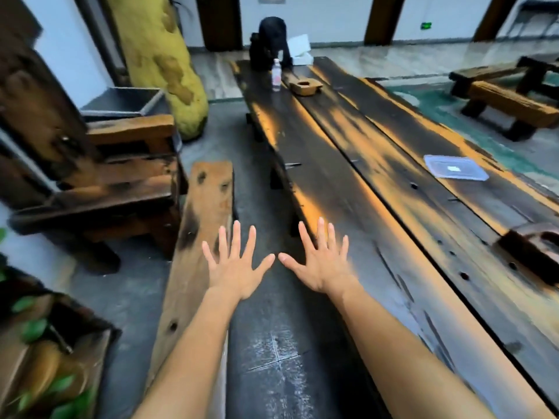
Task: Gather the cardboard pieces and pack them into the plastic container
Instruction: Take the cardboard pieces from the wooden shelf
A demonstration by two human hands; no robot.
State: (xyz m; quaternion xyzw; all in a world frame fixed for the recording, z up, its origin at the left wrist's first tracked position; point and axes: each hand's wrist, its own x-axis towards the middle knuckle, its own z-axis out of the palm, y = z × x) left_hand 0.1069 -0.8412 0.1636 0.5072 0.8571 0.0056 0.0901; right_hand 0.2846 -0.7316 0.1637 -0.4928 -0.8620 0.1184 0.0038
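My left hand (237,266) and my right hand (322,261) are stretched out side by side, palms down, fingers spread, holding nothing. They hover over the gap between a wooden bench (208,195) and the long dark wooden table (378,182). A flat clear plastic container lid or tray (455,167) lies on the table's right side, far from both hands. No cardboard pieces can be made out in this blurred view.
A plastic bottle (276,74), a wooden dish (305,86) and a dark figure (269,43) stand at the table's far end. A dark block (532,249) sits on the right edge. A heavy wooden chair (99,176) stands left, more benches (511,104) far right.
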